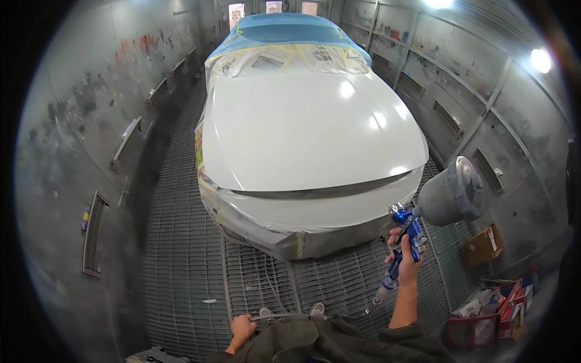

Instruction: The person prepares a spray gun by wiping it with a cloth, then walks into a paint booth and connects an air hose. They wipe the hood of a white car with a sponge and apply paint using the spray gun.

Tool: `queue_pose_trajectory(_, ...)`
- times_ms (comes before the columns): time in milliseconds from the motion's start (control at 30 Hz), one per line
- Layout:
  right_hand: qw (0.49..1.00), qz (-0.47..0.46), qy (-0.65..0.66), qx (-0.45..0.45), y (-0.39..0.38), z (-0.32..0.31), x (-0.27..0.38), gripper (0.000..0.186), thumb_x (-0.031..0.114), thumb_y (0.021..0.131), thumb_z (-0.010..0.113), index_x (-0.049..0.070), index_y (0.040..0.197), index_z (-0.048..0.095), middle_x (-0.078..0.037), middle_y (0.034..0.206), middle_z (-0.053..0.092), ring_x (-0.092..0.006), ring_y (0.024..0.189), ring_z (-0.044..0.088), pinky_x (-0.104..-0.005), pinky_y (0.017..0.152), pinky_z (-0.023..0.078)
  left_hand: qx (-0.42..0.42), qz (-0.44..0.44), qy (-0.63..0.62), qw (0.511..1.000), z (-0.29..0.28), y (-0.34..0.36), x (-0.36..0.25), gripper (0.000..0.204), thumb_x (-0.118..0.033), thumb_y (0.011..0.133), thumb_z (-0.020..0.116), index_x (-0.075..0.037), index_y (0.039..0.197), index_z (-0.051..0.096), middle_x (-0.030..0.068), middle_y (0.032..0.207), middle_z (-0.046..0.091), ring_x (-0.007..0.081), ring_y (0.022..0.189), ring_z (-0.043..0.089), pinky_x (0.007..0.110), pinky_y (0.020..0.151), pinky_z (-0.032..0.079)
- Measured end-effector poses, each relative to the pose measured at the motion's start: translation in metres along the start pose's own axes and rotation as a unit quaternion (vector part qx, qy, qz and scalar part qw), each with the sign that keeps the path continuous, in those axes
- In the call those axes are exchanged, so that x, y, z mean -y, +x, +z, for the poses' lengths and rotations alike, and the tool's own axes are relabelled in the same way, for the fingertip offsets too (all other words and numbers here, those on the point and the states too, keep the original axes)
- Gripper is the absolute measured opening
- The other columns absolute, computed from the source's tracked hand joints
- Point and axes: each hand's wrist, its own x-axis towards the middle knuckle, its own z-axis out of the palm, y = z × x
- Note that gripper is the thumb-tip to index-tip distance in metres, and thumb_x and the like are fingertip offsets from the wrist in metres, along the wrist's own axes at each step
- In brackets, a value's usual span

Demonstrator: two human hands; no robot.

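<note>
Right hand point(407, 261) gripping blue spray gun point(407, 233), white masked car point(308, 139)

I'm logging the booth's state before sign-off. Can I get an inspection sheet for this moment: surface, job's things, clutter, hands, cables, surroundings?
Surface: metal grate floor, grey, a small pale scrap lying on it.
Job's things: white car, hood glossy with lamp glare; windshield and roof masked with film and tape, bumper wrapped below. Blue spray gun with grey cup.
Clutter: cardboard box and red crate of supplies at the right wall.
Hands: right hand grips the spray gun, raised beside the bumper; left hand is closed on a hose.
Cables: the hose, low by the body; its run is hidden.
Surroundings: paint-stained booth walls, ceiling lamps on.
</note>
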Motion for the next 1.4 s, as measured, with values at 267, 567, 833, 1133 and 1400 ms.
queue_pose_trajectory(267, 0.999, 0.007, 0.003, 0.041, -0.006, 0.017, -0.005, 0.029, 0.024, 0.099, 0.057, -0.002, 0.109, 0.063, -0.006, 0.089, 0.064, -0.0105, 0.079, 0.061, -0.0241, 0.045, 0.053, 0.005, -0.002, -0.024, 1.0, 0.001, 0.0, 0.003, 0.027, -0.03, 0.073, 0.068, -0.003, 0.073, 0.069, 0.0213, 0.067, 0.063, 0.042, 0.068, 0.062, 0.051, 0.063, 0.049)
queue_pose_trajectory(567, 0.999, -0.008, 0.036, 0.036, -0.018, 0.022, -0.008, 0.031, 0.027, 0.099, 0.056, -0.002, 0.107, 0.063, -0.007, 0.087, 0.062, -0.0104, 0.077, 0.06, -0.0234, 0.045, 0.052, -0.06, -0.007, -0.057, 0.997, -0.013, -0.01, 0.001, 0.021, -0.017, 0.066, 0.062, -0.004, 0.079, 0.072, 0.0258, 0.074, 0.064, 0.0474, 0.073, 0.061, 0.054, 0.069, 0.05)
queue_pose_trajectory(833, 0.999, 0.016, 0.042, 0.023, -0.033, -0.002, -0.014, 0.034, 0.029, 0.102, 0.052, -0.001, 0.113, 0.059, -0.008, 0.093, 0.06, -0.0093, 0.079, 0.057, -0.0222, 0.047, 0.05, -0.096, 0.032, 0.008, 0.995, -0.04, 0.018, -0.022, 0.04, -0.041, 0.087, 0.066, -0.006, 0.068, 0.068, 0.0199, 0.067, 0.064, 0.0435, 0.071, 0.063, 0.052, 0.064, 0.049)
queue_pose_trajectory(1133, 0.999, 0.018, 0.038, 0.016, -0.04, -0.015, -0.028, 0.037, 0.032, 0.102, 0.051, -0.002, 0.114, 0.058, -0.008, 0.101, 0.062, -0.0109, 0.085, 0.057, -0.022, 0.045, 0.051, -0.084, 0.018, -0.022, 0.996, -0.03, 0.015, -0.016, 0.034, -0.038, 0.084, 0.068, -0.007, 0.071, 0.069, 0.0201, 0.069, 0.065, 0.0433, 0.073, 0.064, 0.052, 0.066, 0.049)
queue_pose_trajectory(1400, 0.999, 0.023, 0.018, 0.024, -0.043, -0.01, -0.026, 0.039, 0.034, 0.102, 0.05, -0.002, 0.115, 0.057, -0.008, 0.097, 0.061, -0.0098, 0.083, 0.058, -0.0223, 0.046, 0.051, -0.075, 0.009, -0.042, 0.996, -0.019, 0.006, -0.006, 0.024, -0.03, 0.079, 0.067, -0.007, 0.072, 0.069, 0.0222, 0.071, 0.064, 0.0451, 0.074, 0.063, 0.053, 0.067, 0.049)
